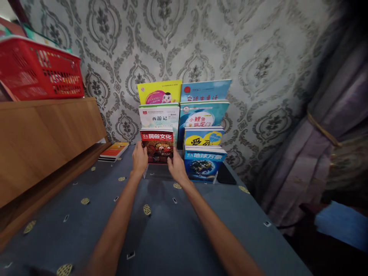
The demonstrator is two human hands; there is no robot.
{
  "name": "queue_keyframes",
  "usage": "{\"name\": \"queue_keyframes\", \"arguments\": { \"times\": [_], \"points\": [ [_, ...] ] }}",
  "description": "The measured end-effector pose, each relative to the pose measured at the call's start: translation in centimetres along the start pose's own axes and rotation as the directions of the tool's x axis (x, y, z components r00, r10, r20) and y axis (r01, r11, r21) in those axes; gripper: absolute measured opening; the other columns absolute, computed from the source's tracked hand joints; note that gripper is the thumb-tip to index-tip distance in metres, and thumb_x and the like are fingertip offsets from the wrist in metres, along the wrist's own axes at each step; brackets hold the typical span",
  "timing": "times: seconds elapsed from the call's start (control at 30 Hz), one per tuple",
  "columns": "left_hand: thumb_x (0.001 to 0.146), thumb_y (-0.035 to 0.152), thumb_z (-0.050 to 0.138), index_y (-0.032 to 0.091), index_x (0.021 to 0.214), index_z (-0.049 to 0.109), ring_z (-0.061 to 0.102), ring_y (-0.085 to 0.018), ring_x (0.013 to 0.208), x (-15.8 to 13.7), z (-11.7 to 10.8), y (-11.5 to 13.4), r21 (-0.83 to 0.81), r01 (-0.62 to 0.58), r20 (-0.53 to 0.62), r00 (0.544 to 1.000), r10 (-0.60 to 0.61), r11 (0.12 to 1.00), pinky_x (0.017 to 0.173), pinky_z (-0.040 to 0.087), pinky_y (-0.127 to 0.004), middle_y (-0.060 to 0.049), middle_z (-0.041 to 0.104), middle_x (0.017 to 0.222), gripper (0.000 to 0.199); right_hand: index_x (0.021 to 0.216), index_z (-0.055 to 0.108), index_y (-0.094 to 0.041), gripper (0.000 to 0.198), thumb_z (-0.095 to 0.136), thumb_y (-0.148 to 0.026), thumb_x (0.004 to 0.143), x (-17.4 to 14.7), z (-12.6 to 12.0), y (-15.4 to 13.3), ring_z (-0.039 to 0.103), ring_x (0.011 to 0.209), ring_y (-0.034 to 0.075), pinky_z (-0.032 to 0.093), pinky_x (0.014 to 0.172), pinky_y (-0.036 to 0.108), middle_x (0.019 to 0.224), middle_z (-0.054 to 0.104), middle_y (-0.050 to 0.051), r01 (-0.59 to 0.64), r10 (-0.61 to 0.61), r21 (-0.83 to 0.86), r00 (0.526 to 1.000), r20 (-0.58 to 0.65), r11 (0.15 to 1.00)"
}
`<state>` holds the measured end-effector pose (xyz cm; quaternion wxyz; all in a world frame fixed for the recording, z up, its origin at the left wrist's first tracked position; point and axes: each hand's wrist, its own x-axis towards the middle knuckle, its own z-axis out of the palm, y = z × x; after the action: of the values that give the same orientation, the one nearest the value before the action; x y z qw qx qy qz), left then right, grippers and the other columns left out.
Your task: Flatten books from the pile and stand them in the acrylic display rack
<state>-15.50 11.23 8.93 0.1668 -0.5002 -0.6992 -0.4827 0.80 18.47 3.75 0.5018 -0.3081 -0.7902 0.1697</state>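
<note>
Between my two hands stands a red-covered book [157, 147] with a carved mask on its front. My left hand [140, 158] grips its left edge, and my right hand [176, 165] clasps the right edge. The book is upright, above the front of a clear stand [156, 172]. Behind it rise a white book [159, 117] and a yellow book [159, 92]. On the right, a blue globe book [204, 165] is at the front of a second column, with a yellow-and-blue book [204, 137], a fish-story book [204, 115] and a light blue book [205, 90] behind.
Orange-covered books [113, 150] lie flat at the left on the dark blue patterned tablecloth [161, 234]. A red basket [40, 71] sits on a wooden cabinet [48, 134]. A dark flat object [226, 174] is beside the right column. Patterned wall and a tied curtain [313, 153] border the table.
</note>
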Motion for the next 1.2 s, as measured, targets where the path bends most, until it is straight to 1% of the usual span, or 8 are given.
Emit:
{"name": "queue_keyframes", "arguments": {
  "times": [0.1,0.5,0.67,0.77,0.87,0.93,1.0,1.2],
  "points": [
    [0.093,0.016,0.044,0.015,0.118,0.056,0.065,-0.028,0.105,0.1,-0.1,0.2,0.030,-0.013,0.006,1.000,0.013,0.999,0.093,0.051,-0.042,-0.015,0.068,0.110,0.028,0.151,0.036,-0.001,0.064,0.044,-0.023,0.092,0.0,0.0,-0.1,0.056,0.131,0.033,0.042,0.114,0.053,0.139,0.059,0.025,-0.014,0.014,0.001,1.000,0.002,1.000],
    [0.094,0.020,0.043,0.015,0.106,0.062,0.064,-0.031,0.106,0.3,0.0,0.3,0.205,0.010,0.032,0.999,-0.017,0.979,0.093,0.051,-0.044,-0.016,0.068,0.105,0.024,0.149,0.042,-0.010,0.061,0.047,-0.020,0.089,0.1,0.2,0.7,0.059,0.128,0.030,0.046,0.112,0.049,0.140,0.061,0.018,0.033,-0.032,0.024,0.999,-0.040,0.999],
    [0.094,0.019,0.042,0.015,0.105,0.063,0.063,-0.032,0.109,-0.1,0.4,-0.1,0.191,0.016,0.029,0.999,-0.022,0.982,0.097,0.051,-0.047,-0.016,0.066,0.105,0.024,0.145,0.045,-0.004,0.059,0.047,-0.021,0.089,0.1,0.0,0.3,0.061,0.124,0.032,0.046,0.111,0.050,0.136,0.062,0.023,-0.010,0.010,-0.026,1.000,-0.017,1.000],
    [0.093,0.017,0.043,0.014,0.118,0.058,0.061,-0.032,0.116,-0.1,0.3,0.2,0.142,-0.002,0.002,1.000,0.002,0.990,0.100,0.050,-0.049,-0.017,0.065,0.114,0.030,0.146,0.043,-0.005,0.061,0.048,-0.023,0.089,0.1,-0.1,0.1,0.060,0.126,0.033,0.044,0.113,0.051,0.137,0.061,0.023,-0.002,0.002,-0.031,1.000,-0.005,1.000],
    [0.090,0.013,0.046,0.013,0.143,0.038,0.050,-0.032,0.133,0.3,-0.3,1.1,0.129,-0.084,-0.059,0.994,0.092,0.988,0.106,0.048,-0.050,-0.021,0.053,0.137,0.054,0.148,0.040,-0.005,0.062,0.047,-0.023,0.089,0.1,-0.1,0.1,0.059,0.128,0.032,0.043,0.114,0.052,0.138,0.060,0.022,0.007,-0.007,-0.022,1.000,0.000,1.000],
    [0.089,0.012,0.045,0.016,0.151,0.029,0.041,-0.034,0.141,0.7,-0.9,2.1,0.173,-0.160,-0.042,0.985,0.169,0.972,0.107,0.046,-0.053,-0.021,0.043,0.149,0.064,0.149,0.039,-0.006,0.063,0.047,-0.023,0.090,0.1,-0.1,0.2,0.058,0.128,0.032,0.043,0.113,0.052,0.138,0.060,0.022,0.008,-0.008,-0.015,1.000,0.003,1.000],
    [0.090,0.010,0.044,0.021,0.155,0.027,0.038,-0.037,0.144,1.1,-1.5,2.9,0.227,-0.208,0.016,0.978,0.210,0.951,0.106,0.047,-0.056,-0.021,0.035,0.155,0.068,0.150,0.038,-0.006,0.063,0.047,-0.022,0.090,0.1,-0.2,0.1,0.058,0.129,0.032,0.042,0.114,0.053,0.138,0.060,0.022,0.005,-0.005,-0.008,1.000,0.005,1.000],
    [0.091,0.011,0.045,0.021,0.155,0.033,0.055,-0.037,0.129,1.9,-1.8,4.1,0.282,-0.165,0.085,0.985,0.147,0.945,0.099,0.052,-0.054,-0.023,0.037,0.153,0.066,0.149,0.040,-0.005,0.061,0.048,-0.022,0.090,0.1,-0.4,0.0,0.057,0.129,0.031,0.042,0.114,0.050,0.139,0.059,0.022,-0.009,0.009,-0.004,1.000,0.028,1.000]
  ]
}}
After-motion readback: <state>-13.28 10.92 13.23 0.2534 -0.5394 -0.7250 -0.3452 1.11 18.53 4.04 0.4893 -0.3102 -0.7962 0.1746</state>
